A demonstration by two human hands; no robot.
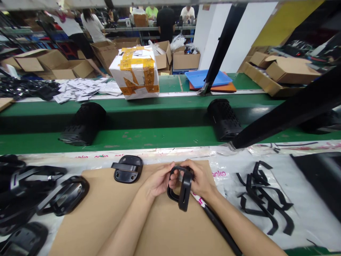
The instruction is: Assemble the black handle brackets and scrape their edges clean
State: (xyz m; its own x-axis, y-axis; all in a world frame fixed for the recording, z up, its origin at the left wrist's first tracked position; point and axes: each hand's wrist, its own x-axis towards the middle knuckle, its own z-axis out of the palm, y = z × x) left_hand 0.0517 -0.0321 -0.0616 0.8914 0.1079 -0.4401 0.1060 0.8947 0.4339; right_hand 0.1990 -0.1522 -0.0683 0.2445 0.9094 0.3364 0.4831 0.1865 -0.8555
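Head view: left hand (159, 180) and right hand (200, 179), fingers closed, grip a black plastic handle (185, 188), apparently a luggage part, above the cardboard sheet (90, 213).

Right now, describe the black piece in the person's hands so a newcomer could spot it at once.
Start at the green conveyor, then drop to the brown cardboard sheet just below it. The black plastic handle is gripped between the left hand and right hand, unlike the similar handle lying flat beside the left hand.
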